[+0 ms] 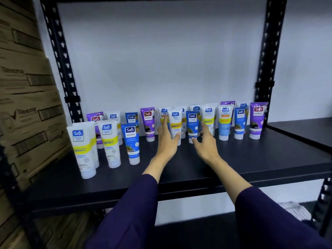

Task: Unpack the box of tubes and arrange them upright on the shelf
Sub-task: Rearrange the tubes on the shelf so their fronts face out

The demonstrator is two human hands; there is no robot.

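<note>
Several Safi tubes stand upright, caps down, along the black shelf (233,159). My left hand (167,141) reaches in with fingers spread, thumb touching the lower part of a white and yellow tube (175,123). My right hand (204,142) is beside it, fingers apart, fingertips at the cap end of a blue tube (192,124). Neither hand is closed around a tube. A large white tube (81,146) stands at the front left, and a purple tube (257,119) ends the row at the right.
Stacked cardboard cartons (27,105) fill the left side, next to the rack's black perforated post (61,56). Another post (267,51) stands at the right. The shelf's front strip is bare. A lower shelf level (197,236) shows below.
</note>
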